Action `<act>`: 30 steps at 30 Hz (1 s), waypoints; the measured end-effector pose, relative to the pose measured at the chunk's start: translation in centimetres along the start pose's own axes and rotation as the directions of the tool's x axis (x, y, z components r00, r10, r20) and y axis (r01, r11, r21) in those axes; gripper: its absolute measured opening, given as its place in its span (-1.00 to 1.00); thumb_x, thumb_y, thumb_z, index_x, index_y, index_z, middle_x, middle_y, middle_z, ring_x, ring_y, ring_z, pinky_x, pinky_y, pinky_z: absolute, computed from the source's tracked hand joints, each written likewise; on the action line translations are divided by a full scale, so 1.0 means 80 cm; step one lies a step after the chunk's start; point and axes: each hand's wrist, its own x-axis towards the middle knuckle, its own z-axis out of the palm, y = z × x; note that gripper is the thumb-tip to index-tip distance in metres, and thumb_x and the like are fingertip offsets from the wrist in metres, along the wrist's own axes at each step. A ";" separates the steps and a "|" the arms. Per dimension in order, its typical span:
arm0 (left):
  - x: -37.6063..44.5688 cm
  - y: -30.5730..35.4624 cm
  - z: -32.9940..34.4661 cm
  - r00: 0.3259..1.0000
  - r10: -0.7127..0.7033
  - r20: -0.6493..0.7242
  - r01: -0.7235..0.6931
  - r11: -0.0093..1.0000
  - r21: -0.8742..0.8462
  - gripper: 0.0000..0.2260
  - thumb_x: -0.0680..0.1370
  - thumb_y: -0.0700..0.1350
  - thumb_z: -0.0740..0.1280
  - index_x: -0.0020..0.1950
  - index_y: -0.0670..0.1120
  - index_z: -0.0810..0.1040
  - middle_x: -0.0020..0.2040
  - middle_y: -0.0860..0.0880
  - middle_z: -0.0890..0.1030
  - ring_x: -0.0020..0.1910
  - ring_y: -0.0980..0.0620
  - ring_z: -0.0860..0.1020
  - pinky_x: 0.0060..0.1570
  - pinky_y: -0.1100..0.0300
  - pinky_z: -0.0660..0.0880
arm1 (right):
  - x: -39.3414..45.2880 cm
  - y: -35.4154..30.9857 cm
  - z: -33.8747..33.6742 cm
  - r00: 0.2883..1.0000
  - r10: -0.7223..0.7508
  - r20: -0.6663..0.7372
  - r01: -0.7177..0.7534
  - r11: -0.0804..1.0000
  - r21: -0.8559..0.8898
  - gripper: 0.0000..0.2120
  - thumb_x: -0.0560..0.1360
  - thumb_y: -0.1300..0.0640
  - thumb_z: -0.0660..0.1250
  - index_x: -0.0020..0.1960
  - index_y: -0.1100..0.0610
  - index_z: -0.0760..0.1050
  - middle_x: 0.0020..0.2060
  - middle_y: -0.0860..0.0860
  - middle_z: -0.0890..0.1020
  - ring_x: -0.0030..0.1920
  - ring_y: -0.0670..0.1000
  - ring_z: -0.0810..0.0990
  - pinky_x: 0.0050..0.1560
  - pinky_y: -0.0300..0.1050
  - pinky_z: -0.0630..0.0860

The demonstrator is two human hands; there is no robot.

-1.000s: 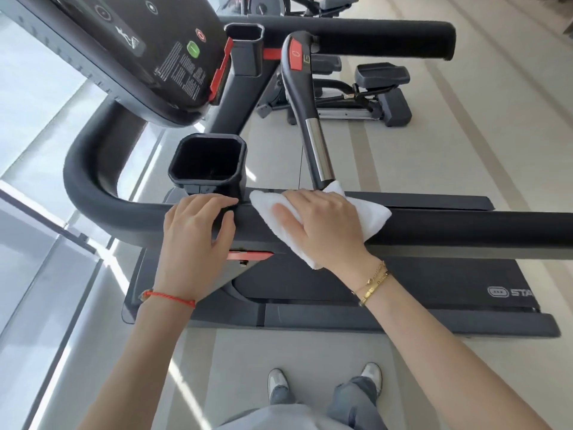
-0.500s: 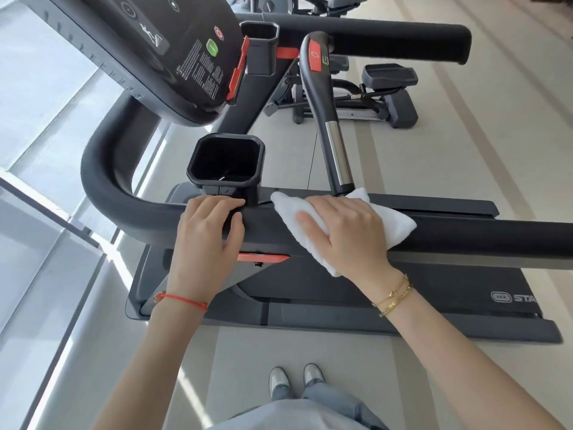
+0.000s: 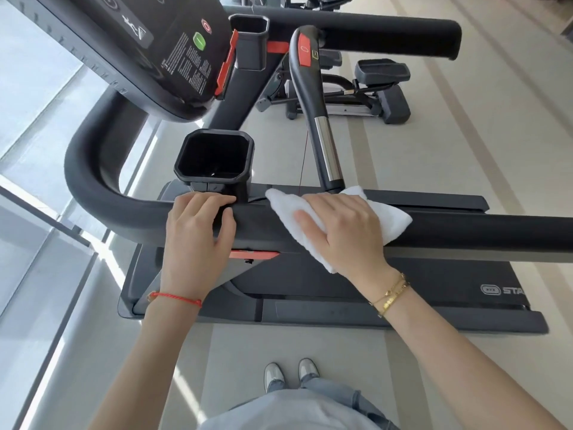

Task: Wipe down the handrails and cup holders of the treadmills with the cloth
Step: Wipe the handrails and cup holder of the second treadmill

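Note:
The near black handrail of the treadmill runs across the middle of the view and bends up at the left. A white cloth is draped over it, and my right hand presses it onto the rail with the fingers spread flat. My left hand grips the same rail just left of the cloth, fingertips against the base of the near black cup holder. A second cup holder and the far handrail lie beyond. A pulse grip bar rises right behind the cloth.
The console hangs over the upper left. The treadmill deck lies below the rail. Another exercise machine stands on the pale floor beyond. A glass wall runs along the left. My shoes are by the deck's edge.
My right hand and the cloth have slid slightly to the right along the rail. My feet have come together. The left hand keeps its grip.

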 end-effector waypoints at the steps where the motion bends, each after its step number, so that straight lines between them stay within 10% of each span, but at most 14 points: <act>1: 0.000 0.002 0.001 1.000 0.003 -0.001 -0.003 1.000 0.013 -0.80 0.59 -0.21 0.28 0.16 -0.13 0.63 0.07 -0.05 0.64 0.19 -0.15 0.48 0.25 -0.13 0.40 | 0.004 -0.010 0.005 1.000 0.018 -0.008 -0.018 1.000 -0.017 -0.64 0.63 -0.08 0.13 -0.03 0.11 0.61 -0.28 -0.04 0.64 -0.25 0.04 0.58 -0.15 -0.05 0.46; 9: 0.000 0.026 0.017 0.999 0.039 0.003 -0.039 0.999 0.038 -0.87 0.58 -0.22 0.28 0.02 -0.17 0.62 -0.02 -0.06 0.65 0.03 -0.13 0.54 0.28 -0.19 0.35 | 0.004 -0.016 0.018 0.979 -0.196 -0.057 0.195 0.980 -0.028 -0.65 0.62 -0.11 0.20 0.11 0.11 0.63 -0.04 -0.04 0.69 -0.06 0.01 0.64 0.02 -0.09 0.51; 19: 0.010 0.123 0.073 0.982 0.157 0.109 -0.153 0.987 -0.044 -0.87 0.58 -0.20 0.29 0.04 -0.12 0.63 -0.01 0.01 0.65 0.05 -0.06 0.55 0.28 0.13 0.29 | -0.045 0.086 -0.020 0.980 -0.057 -0.192 0.035 0.993 -0.115 -0.71 0.60 -0.04 0.27 -0.01 0.15 0.63 -0.15 -0.01 0.68 -0.14 0.06 0.63 -0.04 -0.04 0.53; 30: 0.008 0.247 0.154 0.975 0.145 0.170 -0.133 0.988 -0.080 -0.82 0.60 -0.18 0.27 0.13 -0.05 0.63 0.01 0.07 0.65 0.04 -0.01 0.56 0.24 0.05 0.33 | -0.087 0.222 -0.080 0.985 0.055 -0.165 -0.074 0.991 -0.109 -0.59 0.64 -0.02 0.11 -0.30 0.13 0.45 -0.46 -0.03 0.47 -0.38 0.05 0.43 -0.25 -0.08 0.36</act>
